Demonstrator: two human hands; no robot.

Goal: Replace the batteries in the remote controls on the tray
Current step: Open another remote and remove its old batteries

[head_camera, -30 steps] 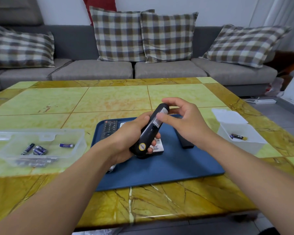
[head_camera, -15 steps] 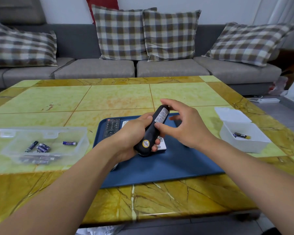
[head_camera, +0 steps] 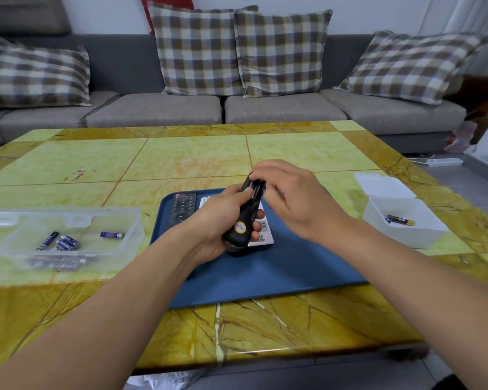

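Hands: left hand grasps the black remote, frame centre, above the blue tray; right hand curls at its top, grip unclear.
Change: label-covered back now shows an open battery bay.
Meaning: cells likely come out next.

I am seeing a room lit evenly and fairly brightly, with soft daylight seeming to come from the right. The glossy table is catching a pale sheen but no harsh glare. Shadows are lying faint and short under the blue tray. The right hand is smearing slightly with motion blur. The wide lens is bending the sofa and stretching my forearms at the edges.
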